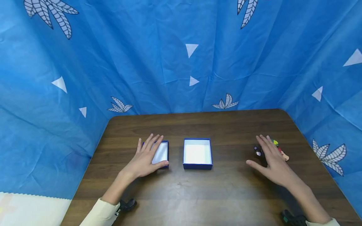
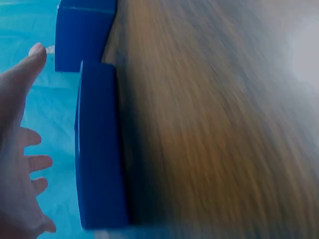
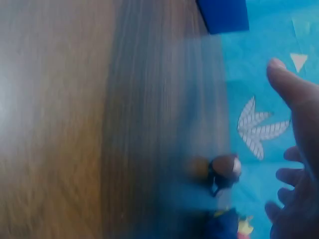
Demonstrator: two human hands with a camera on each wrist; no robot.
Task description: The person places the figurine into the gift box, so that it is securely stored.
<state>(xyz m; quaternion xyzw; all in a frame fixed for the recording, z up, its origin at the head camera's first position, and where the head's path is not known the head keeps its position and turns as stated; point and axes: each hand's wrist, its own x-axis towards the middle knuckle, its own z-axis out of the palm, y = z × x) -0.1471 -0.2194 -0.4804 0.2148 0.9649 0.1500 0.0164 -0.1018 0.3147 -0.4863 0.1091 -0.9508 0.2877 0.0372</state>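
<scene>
My left hand (image 1: 145,160) hovers with spread fingers over a shallow blue-sided tray or lid (image 1: 161,153), white inside, and hides its left part. To its right stands an open blue box (image 1: 197,166) with a white interior. On the table's right side, my right hand (image 1: 273,164) reaches out with straight fingers above some small toy figures, holding none. A dark figure (image 1: 258,152) shows by its fingers, and a colourful one (image 1: 283,155) pokes out beyond them. The right wrist view shows a brown-topped figure (image 3: 225,167) below the thumb; another is partly cut off.
The brown wooden table (image 1: 181,194) has rounded far corners. A blue cloth (image 1: 169,62) with leaf and triangle prints hangs behind it and along both sides. Black wrist straps (image 1: 127,205) sit on both forearms. Pale fabric (image 1: 31,208) lies at the lower left.
</scene>
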